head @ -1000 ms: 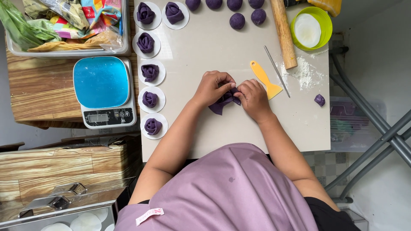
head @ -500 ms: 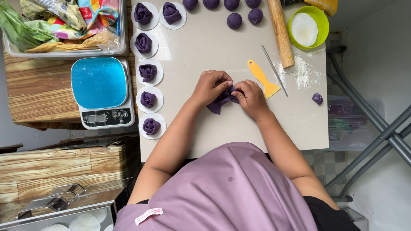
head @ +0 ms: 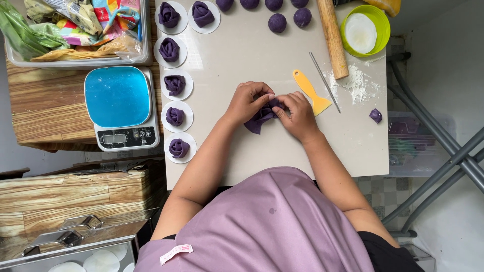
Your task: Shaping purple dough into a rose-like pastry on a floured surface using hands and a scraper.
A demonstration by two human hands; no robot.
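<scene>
Your worktop (head: 242,156) looks as it did a second ago: the blue kitchen scale (head: 120,107) sits at nine o'clock of your hands, the rolling pin (head: 332,38) at one o'clock, the yellow scraper (head: 311,92) just beside your right hand. Six finished purple dough roses (head: 175,84) on white rounds run up the left edge. Little has changed; only the fingers have worked round the purple dough piece (head: 261,117) at the worktop's middle. Your left hand (head: 248,100) and right hand (head: 297,113) both stay closed on it, pinching its folds together, so the shaping looks under way and not finished.
</scene>
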